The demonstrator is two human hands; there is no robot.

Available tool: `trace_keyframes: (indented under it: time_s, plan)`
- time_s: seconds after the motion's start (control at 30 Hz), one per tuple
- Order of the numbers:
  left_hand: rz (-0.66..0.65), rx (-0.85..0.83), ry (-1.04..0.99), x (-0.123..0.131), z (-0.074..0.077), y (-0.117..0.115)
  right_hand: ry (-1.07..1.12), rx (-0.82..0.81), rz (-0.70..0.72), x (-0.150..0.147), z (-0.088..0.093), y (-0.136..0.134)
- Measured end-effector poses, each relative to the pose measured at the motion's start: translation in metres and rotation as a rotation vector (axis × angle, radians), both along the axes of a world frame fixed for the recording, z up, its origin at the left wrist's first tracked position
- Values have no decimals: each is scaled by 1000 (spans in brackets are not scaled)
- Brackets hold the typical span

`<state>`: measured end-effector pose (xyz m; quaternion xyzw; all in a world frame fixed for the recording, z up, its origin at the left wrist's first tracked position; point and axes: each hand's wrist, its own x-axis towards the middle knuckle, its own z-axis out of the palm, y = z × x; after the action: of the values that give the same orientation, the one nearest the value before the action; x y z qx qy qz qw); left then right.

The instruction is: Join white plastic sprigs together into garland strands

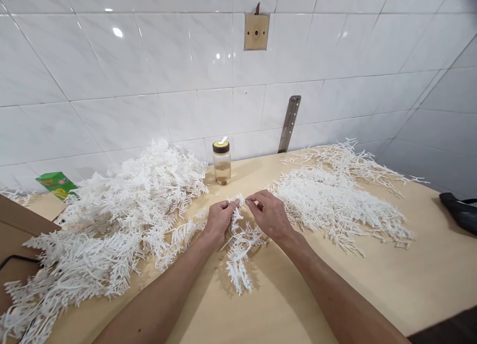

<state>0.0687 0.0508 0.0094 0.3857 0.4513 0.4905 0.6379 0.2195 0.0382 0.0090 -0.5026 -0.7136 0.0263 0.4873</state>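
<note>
A white, many-twigged plastic-looking sprig hangs between my hands, its lower end over the tabletop. My left hand is closed on its upper part, thumb and fingers pinched together. From the other side, my right hand pinches with thumb and forefinger at the sprig's upper tip; the tiny bit between those fingertips is hard to make out. Close to my left forearm lies a large heap of similar white sprigs. A flatter pile of white branched pieces lies beyond my right hand.
A clear jar with a dark-rimmed yellow lid and some liquid stands near the wall. A metal strip leans on the tiles. A green box and a cardboard box are at left; a black object sits at the right edge.
</note>
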Motion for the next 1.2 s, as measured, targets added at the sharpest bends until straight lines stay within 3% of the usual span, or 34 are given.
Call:
trace_keyframes:
  time_s: [0.33, 0.5, 0.7, 0.83, 1.0, 1.2]
  plan:
    - [-36, 44, 40, 0, -4, 0, -15, -68, -34, -3, -7, 4]
    - [19, 97, 214, 0, -11, 3, -83, -112, -61, -1, -10, 5]
    - [54, 165, 353, 4, -16, 4, -186, -145, -147, -9, -11, 3]
    - [76, 196, 367, 4, -16, 3, -167, -254, -231, -13, -8, 5]
    - [93, 167, 231, -3, -17, 6, 33, -401, -440, 22, 2, 13]
    - [3, 106, 102, -9, -18, 12, 122, -179, -690, 86, 2, 21]
